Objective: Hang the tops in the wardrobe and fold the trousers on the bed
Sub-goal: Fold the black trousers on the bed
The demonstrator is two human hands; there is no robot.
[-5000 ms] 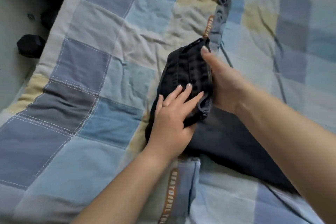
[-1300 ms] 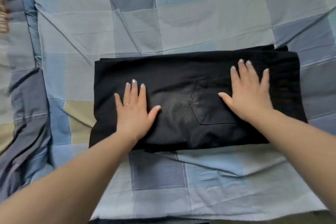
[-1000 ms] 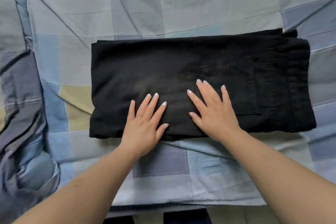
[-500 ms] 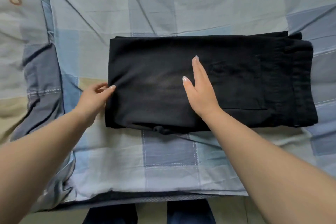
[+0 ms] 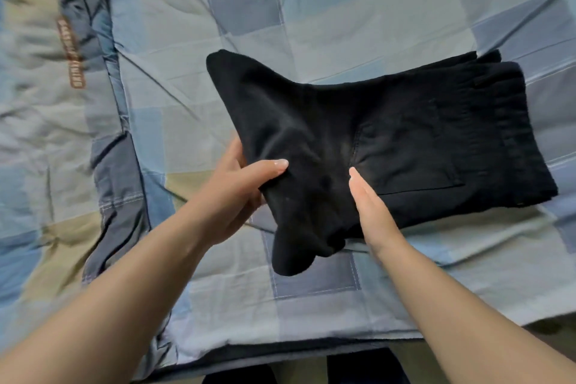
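Black folded trousers [image 5: 420,134] lie across the bed, waistband to the right, a back pocket facing up. My left hand [image 5: 240,193] grips their left end, thumb on top and fingers underneath, and holds that end lifted off the bed and tilted toward the right. My right hand [image 5: 371,209] stands on edge with straight fingers, pressing across the middle of the trousers beside the pocket. No tops or wardrobe are in view.
The bed [image 5: 343,9] wears a blue, grey and beige patchwork cover. A bunched quilt [image 5: 62,87] with a brown label strip lies at the left. The near bed edge [image 5: 311,346] runs along the bottom, with my dark-clothed legs below it.
My left hand has taken hold of the trousers' left end and raised it off the bed toward the right. My right hand stays on edge across the middle.
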